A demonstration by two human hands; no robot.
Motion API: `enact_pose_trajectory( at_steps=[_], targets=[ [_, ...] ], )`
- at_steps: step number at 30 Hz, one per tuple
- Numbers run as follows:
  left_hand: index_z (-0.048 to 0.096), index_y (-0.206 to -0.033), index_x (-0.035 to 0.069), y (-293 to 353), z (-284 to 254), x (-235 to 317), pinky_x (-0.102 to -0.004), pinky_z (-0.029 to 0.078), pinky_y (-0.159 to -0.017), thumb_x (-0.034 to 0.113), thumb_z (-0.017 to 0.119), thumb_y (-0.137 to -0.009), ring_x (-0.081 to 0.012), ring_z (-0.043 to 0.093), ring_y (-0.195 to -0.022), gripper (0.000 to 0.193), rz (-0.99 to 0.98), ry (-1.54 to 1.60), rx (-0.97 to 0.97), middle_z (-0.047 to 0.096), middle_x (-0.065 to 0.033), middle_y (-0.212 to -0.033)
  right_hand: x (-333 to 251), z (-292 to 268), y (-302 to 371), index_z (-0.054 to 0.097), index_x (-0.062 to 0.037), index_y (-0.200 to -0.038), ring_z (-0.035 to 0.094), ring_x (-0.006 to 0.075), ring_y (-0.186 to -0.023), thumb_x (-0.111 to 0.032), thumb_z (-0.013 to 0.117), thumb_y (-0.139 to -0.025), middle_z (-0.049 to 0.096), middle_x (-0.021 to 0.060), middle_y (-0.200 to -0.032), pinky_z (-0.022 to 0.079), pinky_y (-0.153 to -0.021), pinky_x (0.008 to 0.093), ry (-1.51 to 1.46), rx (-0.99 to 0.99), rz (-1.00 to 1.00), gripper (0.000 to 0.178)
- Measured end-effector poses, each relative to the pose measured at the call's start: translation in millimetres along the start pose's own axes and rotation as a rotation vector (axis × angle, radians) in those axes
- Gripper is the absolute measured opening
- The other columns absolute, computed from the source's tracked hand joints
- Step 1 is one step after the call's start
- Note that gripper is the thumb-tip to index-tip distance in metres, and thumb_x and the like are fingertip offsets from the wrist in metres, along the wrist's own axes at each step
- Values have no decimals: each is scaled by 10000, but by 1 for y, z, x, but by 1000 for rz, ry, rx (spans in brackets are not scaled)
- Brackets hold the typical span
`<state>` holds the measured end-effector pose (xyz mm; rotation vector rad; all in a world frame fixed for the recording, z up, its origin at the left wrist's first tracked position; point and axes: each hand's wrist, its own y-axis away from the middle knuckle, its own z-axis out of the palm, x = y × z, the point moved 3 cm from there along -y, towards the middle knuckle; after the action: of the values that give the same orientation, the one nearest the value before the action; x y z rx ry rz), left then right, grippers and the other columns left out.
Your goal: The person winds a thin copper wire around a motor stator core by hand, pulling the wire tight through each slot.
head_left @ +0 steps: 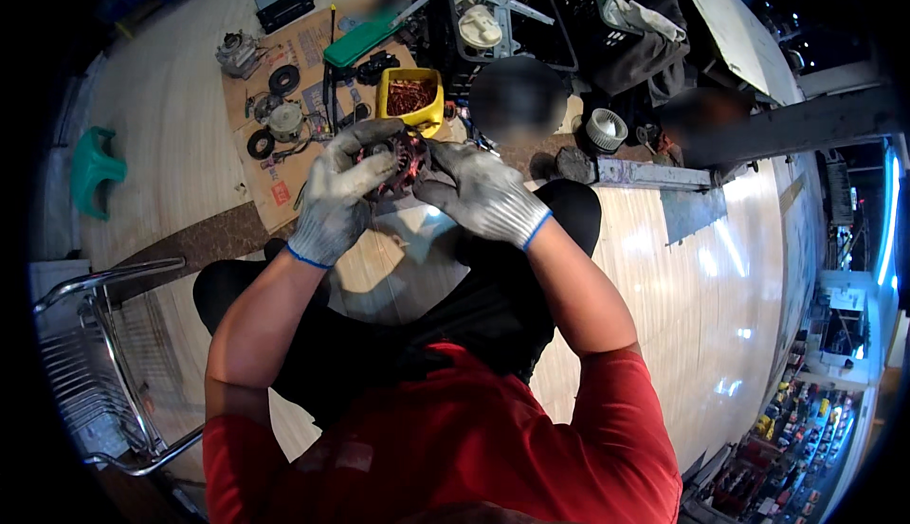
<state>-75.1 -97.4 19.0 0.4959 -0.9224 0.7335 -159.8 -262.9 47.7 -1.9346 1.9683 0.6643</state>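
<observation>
Both my hands wear pale knitted work gloves with blue cuffs and dark-stained fingers. Between them, above the floor, is a dark round motor part with reddish copper windings (406, 161). My left hand (343, 187) is closed around its left side, thumb across the face. My right hand (482, 190) grips the right side, its fingers bent against the edge. Just beyond the part stands a yellow container (428, 122) holding a heap of copper wire. The gloves hide much of the part's rim.
A cardboard sheet (248, 116) at the far left bears several motor parts and black rings (283, 79). Black crates (559, 45) stand beyond. A white fan wheel (605, 130) lies right, near a metal beam (654, 175). A green stool (99, 171) and metal-framed chair (104, 353) stand left.
</observation>
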Motion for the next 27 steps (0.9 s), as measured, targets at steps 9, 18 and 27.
enact_pose_trajectory(
  at_steps=[9,18,27],
  targets=[
    [537,-1247,-60,4,-2,6,-346,574,-895,0,629,-861,-208,653,-1020,402,-28,-113,-27,620,-145,-1169,3,-9,-20,612,-114,-1258,671,337,-836,-211,561,-932,689,168,-948,545,-705,419,157,310,-211,343],
    [535,-1272,-62,-3,-7,2,-298,550,-892,28,672,-851,-184,642,-1010,452,76,-179,180,635,-142,-1142,-15,-32,17,594,-170,-1267,653,276,-700,-250,605,-905,624,103,-767,515,-581,405,600,288,-97,371],
    [561,-1218,-57,-12,-21,-12,-300,583,-864,21,620,-926,-205,666,-995,308,57,256,291,651,-152,-1123,10,-2,48,621,-97,-908,652,223,-583,-149,543,-817,595,63,-636,507,-491,358,814,243,-260,130]
  ],
)
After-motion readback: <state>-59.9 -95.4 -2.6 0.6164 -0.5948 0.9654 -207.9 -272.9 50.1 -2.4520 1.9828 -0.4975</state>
